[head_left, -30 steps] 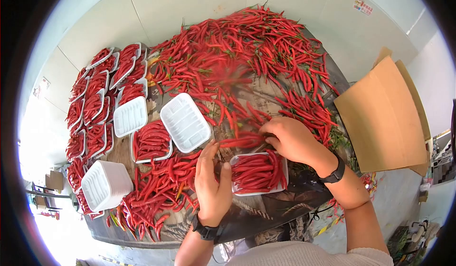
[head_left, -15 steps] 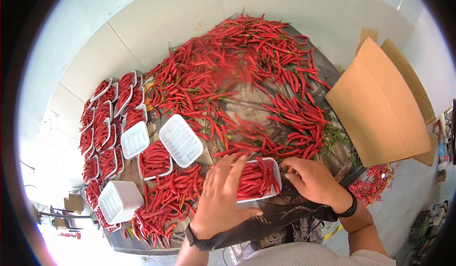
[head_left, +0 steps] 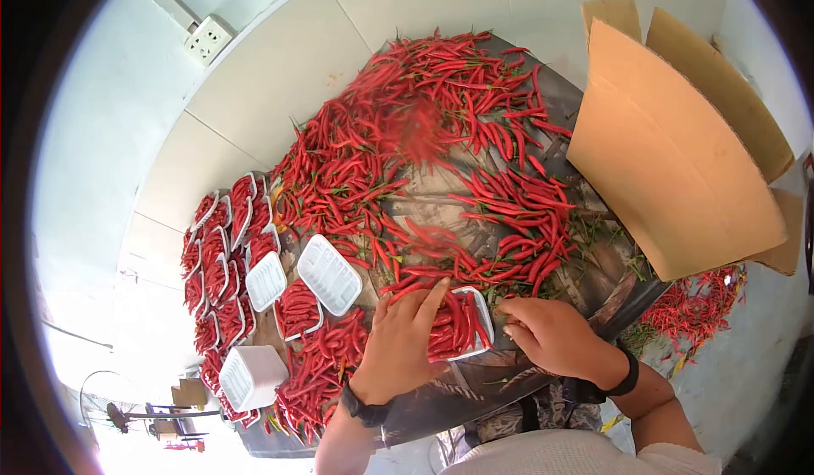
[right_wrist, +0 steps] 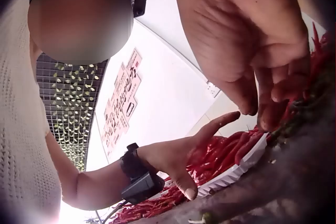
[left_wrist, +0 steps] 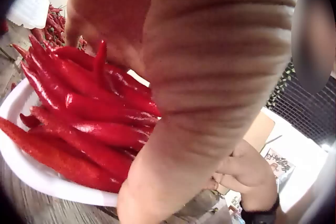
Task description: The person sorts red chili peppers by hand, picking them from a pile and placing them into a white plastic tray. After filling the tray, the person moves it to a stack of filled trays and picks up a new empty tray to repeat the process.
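A white plastic tray [head_left: 486, 315] filled with red chili peppers [head_left: 455, 322] sits near the table's front edge. My left hand [head_left: 398, 339] lies over the tray's left end with its fingers extended. In the right wrist view, the left thumb [right_wrist: 185, 184] is at the near side of the tray, apart from the raised forefinger. The left wrist view shows the palm close over the chilies [left_wrist: 89, 113]. Just beyond the tray's right end is my right hand [head_left: 560, 339]; its fingers are loosely bent and nothing shows between them.
Loose chilies [head_left: 356, 136] spread in a heap across the back of the table. Filled trays [head_left: 225, 263] crowd the left side, near a stack of empty trays [head_left: 254, 377]. Another empty tray [head_left: 329, 276] lies mid-left. A cardboard box [head_left: 678, 153] stands at right.
My right hand has withdrawn from the loose chilies behind the tray to its right end. My left hand has shifted from beside the tray to over its left end. The head view has turned.
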The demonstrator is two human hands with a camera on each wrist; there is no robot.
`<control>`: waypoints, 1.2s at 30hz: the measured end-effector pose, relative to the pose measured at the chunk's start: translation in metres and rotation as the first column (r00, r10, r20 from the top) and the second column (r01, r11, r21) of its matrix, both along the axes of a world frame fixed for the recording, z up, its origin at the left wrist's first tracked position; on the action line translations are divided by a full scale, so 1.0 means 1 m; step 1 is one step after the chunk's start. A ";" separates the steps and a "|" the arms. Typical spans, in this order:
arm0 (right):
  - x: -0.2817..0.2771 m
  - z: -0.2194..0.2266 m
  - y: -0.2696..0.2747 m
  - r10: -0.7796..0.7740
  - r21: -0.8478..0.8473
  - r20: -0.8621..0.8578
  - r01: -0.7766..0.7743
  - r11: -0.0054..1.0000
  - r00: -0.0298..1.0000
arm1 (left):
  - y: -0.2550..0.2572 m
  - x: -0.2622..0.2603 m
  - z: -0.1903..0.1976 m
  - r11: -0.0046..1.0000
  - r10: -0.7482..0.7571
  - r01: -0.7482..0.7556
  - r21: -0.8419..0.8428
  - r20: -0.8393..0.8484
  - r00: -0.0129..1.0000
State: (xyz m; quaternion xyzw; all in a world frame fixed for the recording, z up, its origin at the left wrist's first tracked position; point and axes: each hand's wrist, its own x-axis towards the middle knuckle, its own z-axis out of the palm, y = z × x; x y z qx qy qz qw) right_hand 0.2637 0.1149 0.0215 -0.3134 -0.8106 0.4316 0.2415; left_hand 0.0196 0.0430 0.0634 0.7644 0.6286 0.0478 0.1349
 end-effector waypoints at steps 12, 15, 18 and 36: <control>0.011 -0.013 0.004 -0.010 -0.022 -0.065 0.009 1.000 0.998 | 0.000 0.000 -0.001 0.999 0.015 -0.016 0.029 0.047 0.999; 0.012 -0.019 0.003 -0.013 -0.028 -0.079 0.011 1.000 0.997 | -0.001 -0.003 0.003 0.999 0.021 -0.024 0.021 0.110 0.994; 0.012 -0.023 0.003 -0.010 -0.046 -0.078 0.006 0.999 0.997 | -0.003 -0.007 0.013 0.998 0.062 -0.065 0.013 0.161 0.985; 0.009 -0.010 -0.004 0.043 -0.086 -0.062 -0.048 0.995 0.997 | -0.028 -0.083 0.091 0.942 0.328 -0.334 0.038 0.117 0.937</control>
